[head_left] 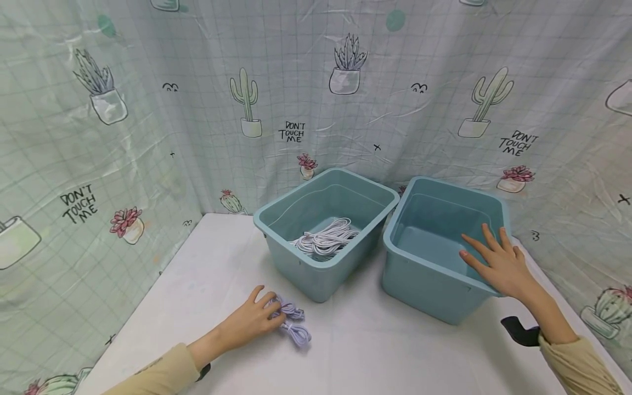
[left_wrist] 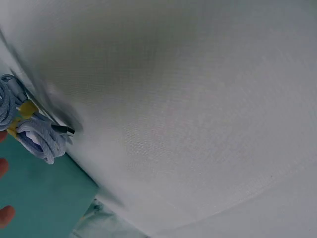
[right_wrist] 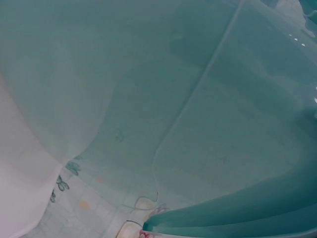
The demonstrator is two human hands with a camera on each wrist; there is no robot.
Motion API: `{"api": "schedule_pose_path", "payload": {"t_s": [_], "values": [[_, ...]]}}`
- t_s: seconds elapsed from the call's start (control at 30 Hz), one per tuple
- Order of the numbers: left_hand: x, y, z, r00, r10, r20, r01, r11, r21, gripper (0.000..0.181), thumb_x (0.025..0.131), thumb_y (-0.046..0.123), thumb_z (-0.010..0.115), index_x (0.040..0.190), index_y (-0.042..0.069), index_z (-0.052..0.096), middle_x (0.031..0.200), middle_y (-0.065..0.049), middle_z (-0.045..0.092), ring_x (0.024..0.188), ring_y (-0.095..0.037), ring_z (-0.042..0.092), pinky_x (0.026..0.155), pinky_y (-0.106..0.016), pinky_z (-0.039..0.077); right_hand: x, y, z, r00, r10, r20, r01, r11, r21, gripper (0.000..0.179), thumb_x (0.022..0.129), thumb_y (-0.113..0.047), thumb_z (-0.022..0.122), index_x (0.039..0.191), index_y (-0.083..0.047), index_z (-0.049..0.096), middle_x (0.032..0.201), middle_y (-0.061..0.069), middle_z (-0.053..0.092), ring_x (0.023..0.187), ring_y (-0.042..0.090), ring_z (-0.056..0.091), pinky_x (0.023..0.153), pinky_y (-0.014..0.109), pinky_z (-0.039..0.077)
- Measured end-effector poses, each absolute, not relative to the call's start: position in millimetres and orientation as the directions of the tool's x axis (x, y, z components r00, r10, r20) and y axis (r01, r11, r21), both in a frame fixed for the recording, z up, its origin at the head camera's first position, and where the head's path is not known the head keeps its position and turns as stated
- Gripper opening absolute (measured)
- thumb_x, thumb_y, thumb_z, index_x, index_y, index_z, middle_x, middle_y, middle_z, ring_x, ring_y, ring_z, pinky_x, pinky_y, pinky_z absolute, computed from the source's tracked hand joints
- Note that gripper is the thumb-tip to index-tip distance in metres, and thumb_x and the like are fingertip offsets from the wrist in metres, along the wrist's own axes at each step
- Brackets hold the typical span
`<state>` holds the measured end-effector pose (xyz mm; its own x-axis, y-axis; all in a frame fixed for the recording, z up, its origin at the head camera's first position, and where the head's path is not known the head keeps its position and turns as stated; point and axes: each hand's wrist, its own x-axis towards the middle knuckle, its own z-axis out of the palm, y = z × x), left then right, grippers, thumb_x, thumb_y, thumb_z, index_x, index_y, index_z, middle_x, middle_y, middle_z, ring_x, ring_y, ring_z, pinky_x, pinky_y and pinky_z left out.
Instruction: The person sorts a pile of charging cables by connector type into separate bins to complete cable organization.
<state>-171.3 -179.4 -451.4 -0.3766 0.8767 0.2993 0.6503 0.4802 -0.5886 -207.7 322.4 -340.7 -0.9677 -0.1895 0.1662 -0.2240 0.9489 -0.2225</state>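
Note:
My left hand [head_left: 254,321] is over the white table at front left, its thumb and fingers gripping a bundled pale lavender cable [head_left: 298,333]. Loops of the cable show on the right of the fingers. In the left wrist view the cable [left_wrist: 44,139] has yellow ties and a dark connector end; fingertips [left_wrist: 4,167] appear at the left edge. My right hand [head_left: 506,269], fingers spread, is at the right side of the right blue-green bin [head_left: 424,274]. Whether it touches the rim I cannot tell. The right wrist view shows bin wall [right_wrist: 208,124] but no hand.
A left blue-green bin [head_left: 306,274] stands behind the left hand, with several coiled white cables [head_left: 328,238] inside. The two bins' rims nearly meet. Behind and at the sides hangs a cactus-print curtain [head_left: 306,66]. A black strap [head_left: 520,332] is at the right wrist.

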Motion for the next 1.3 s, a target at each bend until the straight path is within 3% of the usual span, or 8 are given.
{"api": "schedule_pose_path", "payload": {"t_s": [0.2, 0.63, 0.93, 1.3], "values": [[-168.9, -177.1, -438.9, -0.387, 0.866, 0.317, 0.645, 0.500, -0.578, 0.036, 0.069, 0.021, 0.071, 0.102, 0.021, 0.057, 0.095, 0.002, 0.057, 0.096, -0.019, 0.051, 0.084, -0.050, 0.043, -208.0, 324.1, -340.8, -0.962, -0.203, 0.181, -0.242, 0.943, -0.230, 0.061, 0.091, -0.046, 0.036, 0.136, -0.004, 0.032, 0.144, 0.031, 0.001, 0.128, 0.052, -0.015, 0.084, 0.076, 0.006], [-164.5, -176.3, -414.1, -0.377, 0.861, 0.340, 0.644, 0.508, -0.572, 0.047, 0.061, 0.031, 0.077, 0.103, 0.023, 0.056, 0.097, 0.003, 0.058, 0.098, -0.021, 0.052, 0.085, -0.050, 0.042, -210.1, 324.4, -339.9, -0.964, -0.205, 0.170, -0.240, 0.944, -0.228, 0.062, 0.091, -0.047, 0.036, 0.137, -0.006, 0.031, 0.145, 0.030, -0.001, 0.128, 0.051, -0.016, 0.084, 0.076, 0.006], [-162.1, -177.4, -383.0, -0.337, 0.850, 0.405, 0.627, 0.524, -0.576, 0.048, 0.056, 0.012, 0.080, 0.099, 0.021, 0.060, 0.094, 0.001, 0.058, 0.096, -0.024, 0.054, 0.086, -0.051, 0.042, -209.4, 324.3, -338.8, -0.962, -0.208, 0.175, -0.246, 0.940, -0.235, 0.061, 0.091, -0.046, 0.036, 0.137, -0.006, 0.032, 0.145, 0.029, -0.001, 0.128, 0.051, -0.016, 0.085, 0.075, 0.006], [-163.7, -181.3, -344.2, -0.292, 0.844, 0.451, 0.612, 0.527, -0.590, 0.052, 0.053, 0.010, 0.082, 0.100, 0.017, 0.060, 0.094, -0.003, 0.060, 0.096, -0.027, 0.054, 0.086, -0.053, 0.040, -209.2, 325.3, -339.9, -0.963, -0.208, 0.174, -0.244, 0.942, -0.228, 0.061, 0.091, -0.047, 0.036, 0.137, -0.006, 0.032, 0.145, 0.029, -0.001, 0.128, 0.052, -0.016, 0.084, 0.075, 0.007]]}}
